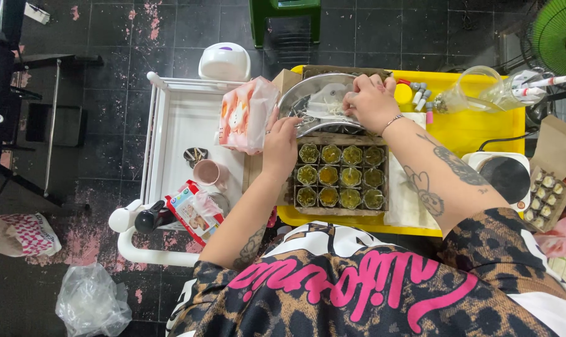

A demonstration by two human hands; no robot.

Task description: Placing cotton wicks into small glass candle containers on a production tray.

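My left hand (280,145) grips the near rim of a round metal bowl (306,97) that rests on the far edge of a wooden tray (383,198). My right hand (370,100) reaches into the bowl, its fingers closed on small white pieces lying inside. The tray holds several small glass jars (341,176) with yellow-green contents, set in rows just below the bowl. Both stand on a yellow table (476,128).
A white cart (178,118) at left carries a pink tissue pack (245,115), a pink cup (206,171) and a snack packet (192,211). Clear plastic cups (476,93), small bottles, a black hot plate (506,178) and a carton of small jars (546,190) sit at right. A green fan (557,34) stands far right.
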